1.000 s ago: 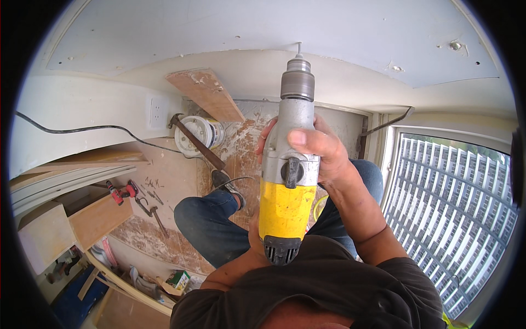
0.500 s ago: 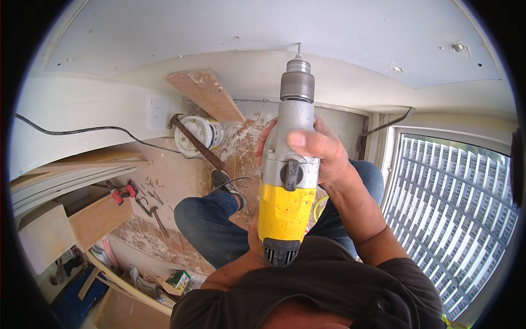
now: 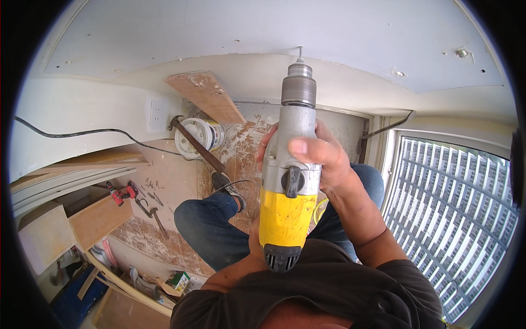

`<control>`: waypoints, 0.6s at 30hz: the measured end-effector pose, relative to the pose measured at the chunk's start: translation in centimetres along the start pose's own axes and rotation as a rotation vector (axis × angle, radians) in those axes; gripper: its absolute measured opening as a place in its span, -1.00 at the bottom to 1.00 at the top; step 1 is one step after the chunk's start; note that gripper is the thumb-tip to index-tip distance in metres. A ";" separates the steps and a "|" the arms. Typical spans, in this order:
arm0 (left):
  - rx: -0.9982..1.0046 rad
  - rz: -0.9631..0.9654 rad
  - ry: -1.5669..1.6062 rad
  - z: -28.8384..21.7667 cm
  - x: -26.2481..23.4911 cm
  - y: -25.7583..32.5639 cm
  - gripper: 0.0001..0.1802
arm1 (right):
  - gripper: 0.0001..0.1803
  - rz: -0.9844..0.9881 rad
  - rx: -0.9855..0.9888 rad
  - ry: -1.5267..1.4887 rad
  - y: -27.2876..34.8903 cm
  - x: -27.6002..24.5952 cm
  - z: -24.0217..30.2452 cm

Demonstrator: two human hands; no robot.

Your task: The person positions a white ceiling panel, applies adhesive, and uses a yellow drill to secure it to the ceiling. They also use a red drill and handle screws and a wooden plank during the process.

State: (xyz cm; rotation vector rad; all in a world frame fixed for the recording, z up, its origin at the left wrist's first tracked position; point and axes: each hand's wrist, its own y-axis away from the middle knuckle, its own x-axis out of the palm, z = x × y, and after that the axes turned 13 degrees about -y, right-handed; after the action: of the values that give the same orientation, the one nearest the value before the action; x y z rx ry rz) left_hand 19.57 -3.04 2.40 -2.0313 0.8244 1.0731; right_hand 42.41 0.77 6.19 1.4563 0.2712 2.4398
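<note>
Lower in view by a sliver sits the power drill (image 3: 287,164) compared with half a second ago; marks on the wall panel shift down too, so some of that is probably head motion. It points away from the person's chest, out toward the panel. Its long body looks heavy and stiff — metal ahead, yellow plastic housing (image 3: 287,219) behind — and dust could make it a little slick. The best hold seems to be the metal barrel, where the right hand (image 3: 331,164) is wrapped, thumb on top. The left hand (image 3: 255,236) is mostly hidden below the rear; its grip cannot be told. Ahead come the thick chuck (image 3: 299,89) and the thin bit (image 3: 301,52), likely the part easiest to snap; its tip appears at the panel, though its depth is unclear.

Beyond it spreads the pale wall panel (image 3: 219,24), pocked with small holes. A slatted window (image 3: 449,219) stands at the right, above scuffed brown flooring (image 3: 239,167). Further left are a plank (image 3: 208,96), a white bucket (image 3: 206,129) with a hammer (image 3: 198,143) across it, and a red cordless drill (image 3: 121,193).
</note>
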 end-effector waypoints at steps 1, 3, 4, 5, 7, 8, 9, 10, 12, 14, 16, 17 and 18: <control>-0.010 0.011 0.003 0.0 0.0 0.3 -0.56 | -0.43 -0.001 -0.002 0.001 0.0 0.0 0.0; -0.043 0.026 0.040 -0.1 0.0 0.5 -0.56 | -0.44 -0.001 0.004 0.009 0.0 0.1 0.2; -0.048 0.018 0.051 0.0 0.1 0.5 -0.56 | -0.44 -0.002 0.007 0.013 0.0 0.2 0.3; -0.032 -0.018 0.046 -0.1 0.1 0.3 -0.56 | -0.44 -0.007 0.003 0.010 0.0 0.2 0.2; -0.020 -0.013 0.022 -0.1 -0.1 0.1 -0.56 | -0.44 -0.016 -0.004 0.003 0.1 0.3 0.1; -0.020 0.028 0.002 0.0 -0.5 0.2 -0.56 | -0.44 -0.010 -0.001 -0.001 0.1 0.3 0.2; -0.014 0.045 0.010 0.1 -0.6 0.1 -0.57 | -0.44 -0.005 0.003 -0.004 0.0 0.2 0.2; -0.008 0.061 0.018 0.2 -0.7 0.0 -0.57 | -0.45 0.001 0.007 -0.008 0.0 0.2 0.2; -0.009 0.057 0.089 0.3 -0.6 -0.2 -0.57 | -0.45 0.003 0.021 -0.012 0.0 0.3 0.4; -0.059 0.085 0.151 0.3 -0.6 0.0 -0.58 | -0.45 0.010 0.032 -0.022 0.0 0.2 0.4; -0.082 0.106 0.152 0.4 -0.3 0.4 -0.57 | -0.45 0.022 0.040 -0.037 0.0 0.1 0.3; -0.067 0.107 0.124 0.3 -0.3 0.1 -0.57 | -0.40 0.014 0.044 -0.013 -0.1 0.0 0.3; -0.066 0.107 0.119 0.2 -0.5 -0.2 -0.58 | -0.35 0.006 0.047 0.011 -0.1 0.0 0.3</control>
State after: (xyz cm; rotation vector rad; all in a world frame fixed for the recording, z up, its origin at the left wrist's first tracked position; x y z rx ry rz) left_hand 19.39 -2.68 2.74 -2.1433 0.9804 1.0583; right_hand 42.67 0.85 6.30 1.4648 0.3295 2.4626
